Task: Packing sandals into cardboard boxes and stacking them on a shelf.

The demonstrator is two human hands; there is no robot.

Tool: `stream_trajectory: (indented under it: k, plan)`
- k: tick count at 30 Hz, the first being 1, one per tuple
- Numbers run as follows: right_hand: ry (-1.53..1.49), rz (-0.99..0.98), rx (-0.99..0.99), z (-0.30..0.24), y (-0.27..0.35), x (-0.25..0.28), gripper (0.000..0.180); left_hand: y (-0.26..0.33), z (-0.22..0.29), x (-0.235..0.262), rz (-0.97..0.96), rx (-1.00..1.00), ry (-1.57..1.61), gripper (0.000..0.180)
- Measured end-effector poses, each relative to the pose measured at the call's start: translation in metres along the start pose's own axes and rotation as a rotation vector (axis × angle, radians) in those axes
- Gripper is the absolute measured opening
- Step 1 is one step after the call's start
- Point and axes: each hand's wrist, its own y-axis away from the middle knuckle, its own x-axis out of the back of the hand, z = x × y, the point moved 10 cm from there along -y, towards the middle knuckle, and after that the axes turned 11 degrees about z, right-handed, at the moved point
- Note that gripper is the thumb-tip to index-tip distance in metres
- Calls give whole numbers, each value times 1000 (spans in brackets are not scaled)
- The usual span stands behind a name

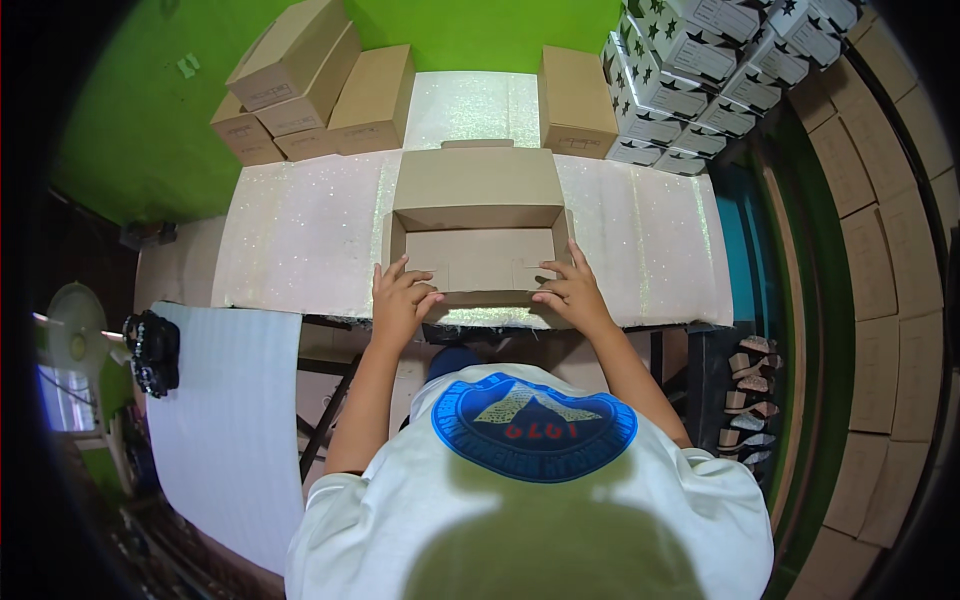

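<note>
An open brown cardboard box [480,256] lies in front of me on the glittery table, its lid [478,178] raised and tilted back at the far side. My left hand [402,297] grips the near left corner, thumb and fingers bent over the front wall. At the near right corner, my right hand [573,292] holds the same wall in a similar way. Small flaps or slits show beside the fingertips on both sides. Inside the box only bare brown cardboard is visible.
Brown closed boxes [372,100] stack at the back left, and another box [578,100] stands at the back right beside piled star-patterned boxes [670,75]. A white side table [225,420] bears a dark beaded item [152,352]. Shoes [750,395] line a rack at right.
</note>
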Motion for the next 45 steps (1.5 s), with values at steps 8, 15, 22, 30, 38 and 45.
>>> stream_trajectory:
  k: [8, 15, 22, 30, 38, 45]
  plan:
    - [33, -39, 11, -6, 2, 6, 21, 1, 3, 2, -161, -27, 78, 18]
    - [60, -142, -18, 0, 2, 11, 19, -3, -8, 11, -234, -7, 37, 19]
    - [-83, -10, -75, 5, -35, 45, 30, -44, -18, 61, -53, 49, 16, 24]
    - [-5, 31, -94, -2, -51, 59, 28, -60, -22, 68, 35, 65, 1, 23]
    - [185, 159, -1, 0, -18, 54, 27, -29, -7, 54, 160, -43, -60, 24]
    - [115, 151, -96, 11, 14, 20, 20, 10, -26, 19, 133, 97, 28, 23]
